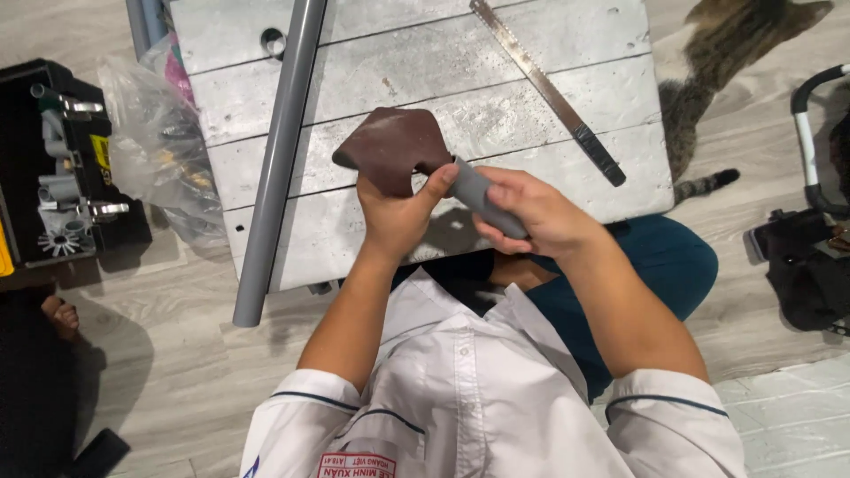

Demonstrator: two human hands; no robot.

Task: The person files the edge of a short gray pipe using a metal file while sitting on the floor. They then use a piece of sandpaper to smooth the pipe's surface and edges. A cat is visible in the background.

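My left hand (396,215) grips a dark reddish-brown sheet of sandpaper (392,146), folded and pressed around the end of a short grey pipe piece (475,192). My right hand (536,212) holds that pipe piece by its lower end, fingers wrapped round it. Both hands hover over the near edge of a low white-painted wooden board table (567,84). A long grey plastic pipe (279,159) lies across the table's left side, overhanging its near edge. A bare hacksaw blade (547,88) with a taped end lies diagonally on the table's right half.
A black toolbox (62,168) with grey fittings stands at the left, beside a clear plastic bag (155,146) of parts. A tabby cat (708,80) lies at the table's right. A black bag (810,265) and a white tube frame sit at far right. Someone's bare foot (60,317) is at the left.
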